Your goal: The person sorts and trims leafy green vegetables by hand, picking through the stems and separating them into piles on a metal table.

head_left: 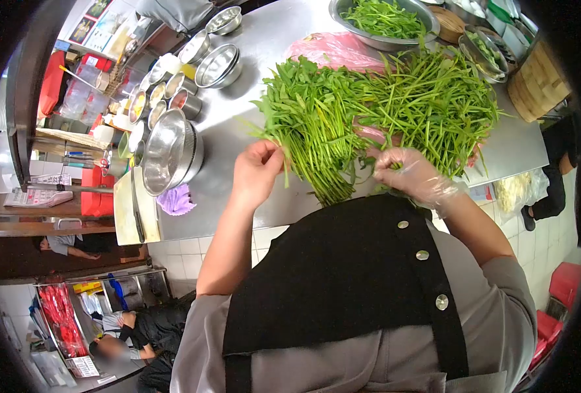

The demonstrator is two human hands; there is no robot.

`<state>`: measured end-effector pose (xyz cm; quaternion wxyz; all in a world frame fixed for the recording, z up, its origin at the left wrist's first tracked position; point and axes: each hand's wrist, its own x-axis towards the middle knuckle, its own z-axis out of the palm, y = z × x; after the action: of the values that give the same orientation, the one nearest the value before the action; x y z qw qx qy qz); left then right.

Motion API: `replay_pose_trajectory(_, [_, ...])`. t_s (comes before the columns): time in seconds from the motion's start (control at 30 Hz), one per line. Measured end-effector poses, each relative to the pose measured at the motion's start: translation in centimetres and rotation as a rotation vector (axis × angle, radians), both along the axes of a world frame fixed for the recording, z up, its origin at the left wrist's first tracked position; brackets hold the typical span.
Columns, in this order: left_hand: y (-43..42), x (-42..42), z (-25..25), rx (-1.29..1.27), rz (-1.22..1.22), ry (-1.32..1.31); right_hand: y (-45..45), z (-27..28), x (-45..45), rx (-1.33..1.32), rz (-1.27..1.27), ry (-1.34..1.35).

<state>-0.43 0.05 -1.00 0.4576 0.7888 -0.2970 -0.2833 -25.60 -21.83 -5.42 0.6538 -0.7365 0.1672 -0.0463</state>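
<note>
A bunch of long-stemmed leafy greens (323,124) lies on the metal table, its cut stems pointing toward me. My left hand (257,171) is bare and at the left edge of this bunch, thumb and fingertips pinched on a thin green stem. Right of it spreads a looser heap of greens (434,108), partly on pink plastic (333,51). My right hand (416,173), in a clear plastic glove, is closed at the near edge of the heap, between the two piles. What its fingertips hold is hidden.
A metal basin (432,25) of picked greens stands at the back. Steel bowls (167,152) and seasoning containers crowd the left side. A knife (137,208) lies on a cutting board (125,211). A wooden block (538,82) stands right. Other people are lower left and far right.
</note>
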Motion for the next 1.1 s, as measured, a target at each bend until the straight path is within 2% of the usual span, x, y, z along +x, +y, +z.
replay_pose_trajectory(0.13, [0.0, -2.1, 0.8, -0.029, -0.021, 0.044, -0.2, 2.8, 1.5, -0.114, 0.024, -0.098])
replay_pose_trajectory(0.17, [0.0, -2.3, 0.8, -0.024, -0.030, 0.025, 0.1, 2.4, 1.9, -0.225, -0.025, -0.232])
replay_pose_trajectory(0.3, [-0.1, -3.3, 1.3, -0.030, -0.045, -0.079, 1.0, 5.3, 2.9, -0.309, -0.036, -0.360])
replay_pose_trajectory(0.4, [-0.1, -4.1, 1.5, -0.076, -0.063, -0.149, 1.5, 6.3, 4.2, -0.656, 0.005, -0.525])
replay_pose_trajectory(0.57, [-0.1, -5.5, 1.7, -0.187, -0.134, -0.203, 2.4, 6.8, 5.8, -0.968, 0.152, -0.456])
replay_pose_trajectory(0.67, [0.2, -5.8, 1.7, -0.202, -0.159, -0.122, 2.8, 6.8, 5.9, -0.988, 0.240, -0.363])
replay_pose_trajectory(0.8, [0.4, -5.4, 1.2, -0.149, -0.230, -0.036, 2.9, 6.1, 5.9, -0.968, 0.220, -0.450])
replay_pose_trajectory(0.93, [-0.2, -5.7, 0.7, -0.143, -0.290, -0.136, 3.1, 5.5, 5.7, -0.845, 0.200, -0.408])
replay_pose_trajectory(1.03, [-0.8, -6.2, -0.5, -0.127, -0.319, -0.101, 3.4, 4.2, 5.6, -0.758, 0.187, -0.301])
replay_pose_trajectory(1.1, [-1.2, -6.3, -0.8, -0.063, -0.364, -0.135, 3.3, 3.2, 5.3, -0.582, 0.169, -0.239])
